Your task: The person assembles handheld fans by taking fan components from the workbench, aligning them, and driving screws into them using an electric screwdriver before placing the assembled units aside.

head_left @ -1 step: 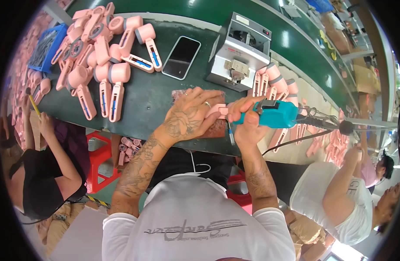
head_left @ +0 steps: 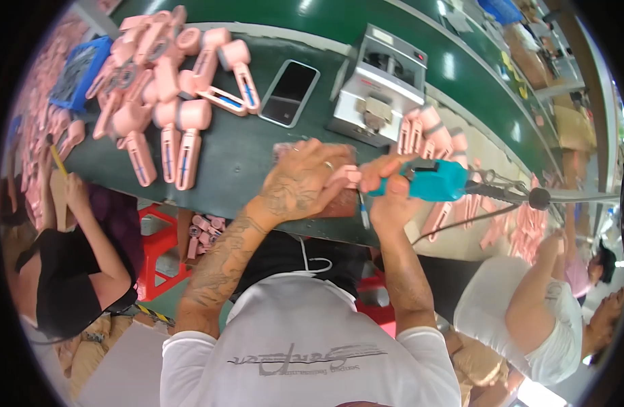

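My left hand (head_left: 302,180) lies over a reddish work pad (head_left: 339,205), fingers closed round a pale pink plastic piece, most of which they hide. The end of a pink handheld fan's casing (head_left: 351,177) shows beyond its fingertips. From the right, my right hand (head_left: 391,197) grips a teal electric screwdriver (head_left: 439,180) lying nearly level, its front end towards the pink casing. Fingers cover the screwdriver's tip, so I cannot tell whether it touches the casing. Just below the casing lies a thin pen-like stick (head_left: 364,211).
Pink handheld fans (head_left: 190,115) are heaped at the left beside a blue crate (head_left: 80,73). A phone (head_left: 289,93) and a silver screw feeder (head_left: 378,91) stand beyond my hands. More fan parts (head_left: 431,129) lie right. A cable trails below the screwdriver. Co-workers sit on both sides.
The whole view has shifted slightly, with the bench things a little further right and down. Both hands keep their holds on the casing and the screwdriver.
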Motion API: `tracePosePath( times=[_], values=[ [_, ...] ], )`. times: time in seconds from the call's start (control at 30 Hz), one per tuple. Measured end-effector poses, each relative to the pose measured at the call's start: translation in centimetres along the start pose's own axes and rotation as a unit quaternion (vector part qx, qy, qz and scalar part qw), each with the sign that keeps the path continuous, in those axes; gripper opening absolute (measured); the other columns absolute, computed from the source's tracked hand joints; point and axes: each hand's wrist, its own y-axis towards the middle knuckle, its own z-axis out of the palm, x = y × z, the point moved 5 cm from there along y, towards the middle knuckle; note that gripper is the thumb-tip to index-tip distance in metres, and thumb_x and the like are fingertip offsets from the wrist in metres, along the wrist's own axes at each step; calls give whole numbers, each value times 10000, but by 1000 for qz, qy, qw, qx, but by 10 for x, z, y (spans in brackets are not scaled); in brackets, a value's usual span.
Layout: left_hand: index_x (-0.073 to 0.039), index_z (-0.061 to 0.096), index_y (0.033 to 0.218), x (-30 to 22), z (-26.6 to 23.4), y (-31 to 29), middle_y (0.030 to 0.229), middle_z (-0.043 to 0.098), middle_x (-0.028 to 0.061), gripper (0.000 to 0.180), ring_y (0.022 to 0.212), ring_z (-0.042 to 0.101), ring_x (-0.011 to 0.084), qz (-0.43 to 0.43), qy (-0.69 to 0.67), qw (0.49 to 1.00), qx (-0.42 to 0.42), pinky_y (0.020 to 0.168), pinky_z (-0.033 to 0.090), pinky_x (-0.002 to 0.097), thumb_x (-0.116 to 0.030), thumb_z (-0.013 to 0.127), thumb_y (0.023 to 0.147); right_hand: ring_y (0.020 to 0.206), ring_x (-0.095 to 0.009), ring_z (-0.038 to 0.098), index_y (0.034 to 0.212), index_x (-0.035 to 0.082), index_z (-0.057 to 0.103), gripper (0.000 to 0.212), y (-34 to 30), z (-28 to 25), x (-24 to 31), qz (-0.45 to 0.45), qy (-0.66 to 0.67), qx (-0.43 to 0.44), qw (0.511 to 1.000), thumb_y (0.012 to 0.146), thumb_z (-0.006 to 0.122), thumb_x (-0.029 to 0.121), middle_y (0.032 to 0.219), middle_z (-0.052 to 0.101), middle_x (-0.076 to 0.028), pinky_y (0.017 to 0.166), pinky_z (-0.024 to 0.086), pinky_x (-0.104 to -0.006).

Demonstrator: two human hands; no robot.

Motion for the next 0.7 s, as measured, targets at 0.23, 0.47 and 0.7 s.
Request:
tracePosePath(
  times=[0.23,0.47,0.7],
  values=[
    [-162,620,1043,-33,-13,-28,906,599,52,244,824,635,253,111,68,985,-111,742,528,421,-190,640,802,534,-175,508,982,42,503,586,-41,-29,45,35,35,-141,989,953,514,627,614,506,-44,497,435,-302],
    [39,500,1331,108,-191,-124,1225,608,116,368,1068,595,166,-259,-134,828,-478,906,499,296,-143,539,1014,433,-159,459,973,31,452,698,-84,-28,72,41,17,-120,992,894,526,720,567,461,-46,419,386,-272],
    [3,541,1348,314,-305,-133,1202,645,140,518,1045,625,265,-418,159,836,-319,907,511,372,-303,655,945,511,-162,446,1015,29,475,674,-98,-38,73,61,-22,-136,989,883,591,680,609,444,-42,482,360,-291]
  ],
)
